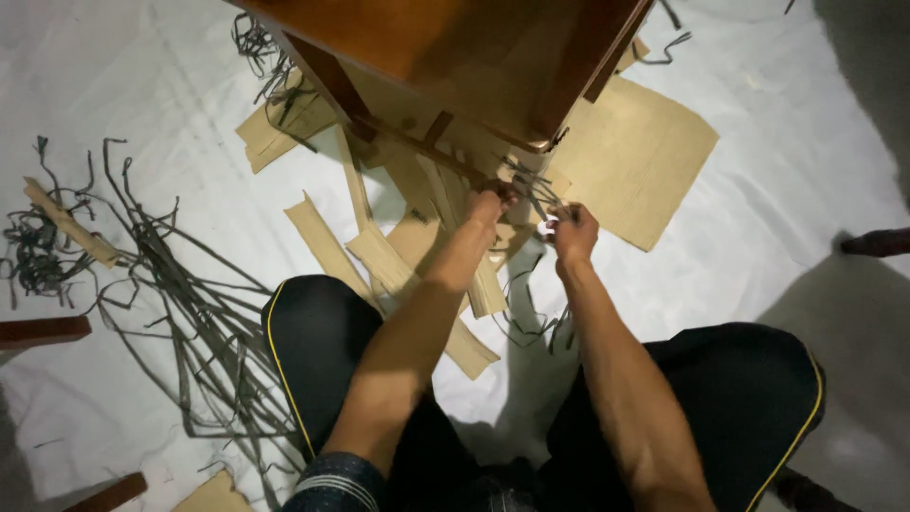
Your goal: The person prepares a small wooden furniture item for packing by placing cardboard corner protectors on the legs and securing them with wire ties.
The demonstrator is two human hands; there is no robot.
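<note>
left hand (pixel 490 202) gripping wooden chair rail (pixel 427 152), right hand (pixel 574 232) pinching grey cane strips (pixel 533 190), cardboard scraps (pixel 635 156) on white sheet (pixel 787 142)

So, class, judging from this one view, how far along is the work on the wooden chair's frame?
Looks done: loose grey strips and tan webbing pieces lie scattered on the white sheet. In hand: the left hand and right hand both grip grey strips at the wooden chair frame. Left: those strips stay attached at the rail; how many more is hidden.

Floor-level craft workshop, white sheet (pixel 777 161) spread underfoot, cardboard offcuts (pixel 635 161), loose grey strips (pixel 190 313), wooden stool (pixel 455 57)
</note>
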